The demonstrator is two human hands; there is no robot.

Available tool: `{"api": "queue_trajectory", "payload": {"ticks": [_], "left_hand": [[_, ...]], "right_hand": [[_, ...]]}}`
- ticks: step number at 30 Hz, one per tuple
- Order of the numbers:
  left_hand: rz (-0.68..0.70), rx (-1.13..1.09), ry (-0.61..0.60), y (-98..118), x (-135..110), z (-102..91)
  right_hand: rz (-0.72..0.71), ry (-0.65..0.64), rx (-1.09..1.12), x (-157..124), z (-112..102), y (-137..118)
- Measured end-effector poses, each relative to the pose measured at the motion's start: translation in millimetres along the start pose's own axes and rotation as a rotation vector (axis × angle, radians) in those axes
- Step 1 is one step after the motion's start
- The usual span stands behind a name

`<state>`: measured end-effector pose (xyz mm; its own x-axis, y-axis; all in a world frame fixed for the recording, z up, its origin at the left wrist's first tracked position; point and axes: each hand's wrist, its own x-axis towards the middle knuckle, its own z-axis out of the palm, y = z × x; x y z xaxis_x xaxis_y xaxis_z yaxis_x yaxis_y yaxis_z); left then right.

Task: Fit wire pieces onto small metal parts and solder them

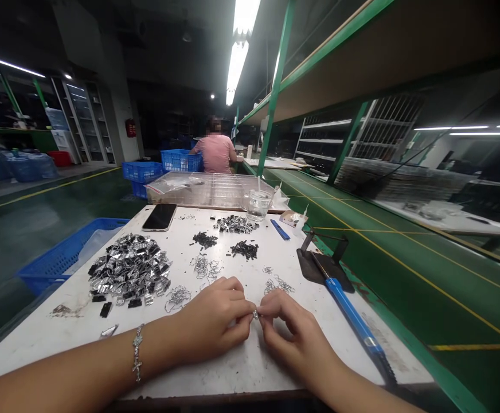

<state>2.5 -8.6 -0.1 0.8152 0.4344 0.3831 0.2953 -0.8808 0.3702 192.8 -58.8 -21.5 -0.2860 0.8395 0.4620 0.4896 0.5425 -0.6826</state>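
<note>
Over the white tabletop (215, 378), my left hand (222, 315) and my right hand (295, 330) meet fingertip to fingertip. Both pinch a small silvery metal piece (256, 314), mostly covered by the fingers, its kind too small to make out. Thin bent wire pieces lie just beyond, one heap (178, 297) near my left hand and another (278, 284) behind my right. Farther left is a large pile of black and silvery clip-like parts (130, 269). A blue-handled soldering iron (353, 315) rests on its dark stand (325, 269), right of my right hand.
Small black parts (245, 249) and more metal pieces (235, 224) lie farther back. A phone (159, 218), a glass cup (258, 204) and a blue slim tool (280, 229) are near the far edge. Blue crates (71, 252) stand beside and beyond the table; a person (216, 154) sits ahead.
</note>
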Motion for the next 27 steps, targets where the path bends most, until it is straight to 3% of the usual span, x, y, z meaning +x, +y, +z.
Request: {"api": "queue_trajectory", "payload": {"ticks": [9,27], "left_hand": [[0.002,-0.033,0.014,3.5,0.5,-1.9],[0.041,-0.09,0.028,9.0,0.0,-3.9]], "right_hand": [[-0.006,0.0,-0.028,-2.4,1.1,-3.4],[0.099,-0.059,0.189,-0.5,-3.3,-3.2]]}}
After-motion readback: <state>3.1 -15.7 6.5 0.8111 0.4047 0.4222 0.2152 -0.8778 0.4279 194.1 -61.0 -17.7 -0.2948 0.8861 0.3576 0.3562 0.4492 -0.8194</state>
